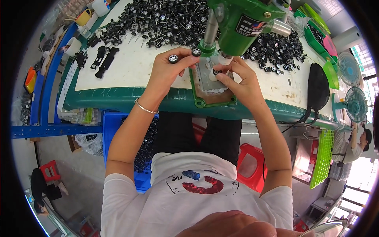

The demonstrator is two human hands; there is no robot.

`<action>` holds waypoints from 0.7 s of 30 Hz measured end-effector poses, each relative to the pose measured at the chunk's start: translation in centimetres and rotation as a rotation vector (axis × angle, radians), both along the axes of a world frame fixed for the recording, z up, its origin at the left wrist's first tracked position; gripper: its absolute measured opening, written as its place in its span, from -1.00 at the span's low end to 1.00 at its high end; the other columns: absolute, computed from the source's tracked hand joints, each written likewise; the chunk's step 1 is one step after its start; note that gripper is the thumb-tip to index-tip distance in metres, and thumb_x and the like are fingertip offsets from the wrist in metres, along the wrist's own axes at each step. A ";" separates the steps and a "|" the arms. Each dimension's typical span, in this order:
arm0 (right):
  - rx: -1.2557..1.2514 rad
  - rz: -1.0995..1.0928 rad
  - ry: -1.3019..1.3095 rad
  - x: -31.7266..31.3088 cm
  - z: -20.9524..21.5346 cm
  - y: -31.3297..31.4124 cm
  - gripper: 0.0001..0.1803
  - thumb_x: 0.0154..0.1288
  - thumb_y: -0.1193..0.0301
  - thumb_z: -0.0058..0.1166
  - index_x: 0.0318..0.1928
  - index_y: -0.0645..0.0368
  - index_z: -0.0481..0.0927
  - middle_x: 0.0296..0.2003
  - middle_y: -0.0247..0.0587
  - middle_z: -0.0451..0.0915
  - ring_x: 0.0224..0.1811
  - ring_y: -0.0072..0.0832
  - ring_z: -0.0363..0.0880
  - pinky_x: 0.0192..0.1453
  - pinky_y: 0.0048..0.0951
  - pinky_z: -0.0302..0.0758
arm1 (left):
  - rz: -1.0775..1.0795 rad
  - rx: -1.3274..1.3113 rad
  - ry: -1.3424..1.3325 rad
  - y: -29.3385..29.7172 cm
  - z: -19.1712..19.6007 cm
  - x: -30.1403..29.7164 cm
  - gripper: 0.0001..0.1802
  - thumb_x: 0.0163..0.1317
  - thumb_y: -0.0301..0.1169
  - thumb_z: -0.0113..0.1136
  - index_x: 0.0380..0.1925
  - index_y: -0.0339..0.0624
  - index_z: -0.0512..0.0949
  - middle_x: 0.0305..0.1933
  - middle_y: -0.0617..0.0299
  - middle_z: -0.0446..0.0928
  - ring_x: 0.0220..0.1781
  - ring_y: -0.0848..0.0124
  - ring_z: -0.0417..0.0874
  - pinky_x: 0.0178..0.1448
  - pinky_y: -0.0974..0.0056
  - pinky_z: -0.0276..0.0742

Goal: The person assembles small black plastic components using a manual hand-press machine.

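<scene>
While the left hand (pixel 167 69) pinches one toy wheel (pixel 173 59), the right hand (pixel 237 79) grips another under the green press (pixel 241 23); a large heap of wheels (pixel 158 19) remains unpressed.

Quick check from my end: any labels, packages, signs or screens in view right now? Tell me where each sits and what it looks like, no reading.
Label: rectangular dark sticker with a red-and-white patch, on the green press body above the right hand.
Clear plastic bags: under the bench at left, beside the blue crate, dark parts inside.
White plastic jug: far left bench corner.
No signs or screens visible.
</scene>
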State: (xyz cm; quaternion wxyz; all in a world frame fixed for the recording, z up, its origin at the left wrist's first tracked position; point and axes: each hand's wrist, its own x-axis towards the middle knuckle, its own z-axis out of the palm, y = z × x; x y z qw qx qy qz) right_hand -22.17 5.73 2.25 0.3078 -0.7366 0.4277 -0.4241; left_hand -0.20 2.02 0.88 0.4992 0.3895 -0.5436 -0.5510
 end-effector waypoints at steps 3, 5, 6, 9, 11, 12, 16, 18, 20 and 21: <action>0.144 -0.041 -0.034 0.2 -0.3 0.3 -0.74 0.13 0.45 0.21 -0.13 0.18 0.66 -0.19 -0.30 0.49 -0.18 -0.49 0.50 -0.07 -0.47 0.43 | -0.003 0.005 -0.013 0.7 0.6 -0.4 -0.84 0.13 -0.46 0.31 -0.30 -0.29 0.65 -0.42 0.26 0.63 -0.42 0.62 0.50 -0.45 0.52 0.26; 0.206 -0.039 -0.067 0.2 -0.6 -0.1 -0.73 0.13 0.44 0.23 -0.13 0.18 0.66 -0.18 -0.30 0.48 -0.18 -0.50 0.49 -0.05 -0.48 0.43 | -0.019 -0.009 -0.025 0.8 0.6 -0.9 -0.84 0.12 -0.45 0.33 -0.31 -0.27 0.66 -0.42 0.28 0.63 -0.43 0.65 0.48 -0.45 0.52 0.25; 0.264 -0.033 -0.107 0.2 -0.7 -0.2 -0.72 0.12 0.42 0.24 -0.12 0.18 0.66 -0.18 -0.31 0.48 -0.18 -0.51 0.48 -0.03 -0.48 0.42 | -0.024 -0.038 -0.032 0.8 0.5 -1.1 -0.85 0.11 -0.43 0.34 -0.32 -0.25 0.67 -0.43 0.31 0.62 -0.43 0.66 0.46 -0.45 0.52 0.24; 0.336 -0.019 -0.166 0.2 -1.0 -0.3 -0.66 0.11 0.40 0.27 -0.07 0.18 0.62 -0.15 -0.32 0.47 -0.18 -0.51 0.49 -0.02 -0.46 0.42 | -0.051 -0.086 -0.045 1.0 0.9 -1.7 -0.85 0.09 -0.42 0.36 -0.33 -0.22 0.68 -0.43 0.37 0.60 -0.42 0.68 0.44 -0.42 0.52 0.24; 0.326 -0.029 -0.141 0.1 -1.0 -0.4 -0.60 0.10 0.39 0.29 -0.02 0.20 0.59 -0.13 -0.32 0.47 -0.17 -0.52 0.48 -0.01 -0.46 0.43 | -0.072 -0.105 -0.051 1.0 1.1 -2.0 -0.84 0.09 -0.42 0.37 -0.33 -0.21 0.68 -0.43 0.39 0.59 -0.41 0.69 0.44 -0.40 0.52 0.25; 0.319 -0.037 -0.118 0.1 -0.9 -0.5 -0.54 0.09 0.39 0.30 0.03 0.21 0.55 -0.10 -0.32 0.47 -0.17 -0.53 0.48 0.00 -0.46 0.43 | -0.079 -0.095 -0.058 1.1 1.2 -2.2 -0.83 0.08 -0.44 0.36 -0.31 -0.26 0.68 -0.42 0.37 0.61 -0.37 0.66 0.48 -0.31 0.51 0.33; 0.256 -0.052 -0.105 -0.6 -0.3 -0.7 -0.47 0.08 0.39 0.31 0.08 0.24 0.49 -0.10 -0.30 0.51 -0.16 -0.55 0.50 -0.01 -0.48 0.44 | -0.107 -0.131 -0.047 1.2 1.1 -2.7 -0.81 0.07 -0.49 0.36 -0.29 -0.30 0.67 -0.41 0.34 0.62 -0.34 0.63 0.51 -0.21 0.49 0.42; 0.263 -0.063 -0.218 -2.2 0.0 -1.4 -0.47 0.12 0.40 0.28 0.11 0.24 0.47 -0.15 -0.29 0.56 -0.16 -0.57 0.52 -0.03 -0.50 0.46 | -0.102 -0.129 -0.033 1.1 0.8 -3.2 -0.82 0.06 -0.50 0.36 -0.31 -0.31 0.67 -0.40 0.34 0.61 -0.34 0.63 0.51 -0.20 0.49 0.42; 0.215 -0.137 -0.258 -3.0 2.5 -1.9 -0.57 0.26 0.41 0.14 0.13 0.24 0.47 -0.13 -0.23 0.61 -0.16 -0.57 0.55 -0.03 -0.51 0.48 | -0.112 -0.146 0.023 1.2 0.6 -3.4 -0.83 0.06 -0.50 0.36 -0.33 -0.34 0.67 -0.39 0.34 0.61 -0.34 0.63 0.51 -0.20 0.49 0.42; 0.212 -0.188 -0.290 -4.0 3.3 -2.6 -0.59 0.29 0.36 0.11 0.12 0.24 0.48 -0.12 -0.22 0.62 -0.15 -0.56 0.56 -0.02 -0.51 0.48 | -0.109 -0.185 -0.006 1.1 0.6 -3.6 -0.84 0.06 -0.51 0.35 -0.35 -0.36 0.66 -0.38 0.35 0.61 -0.34 0.63 0.51 -0.20 0.50 0.42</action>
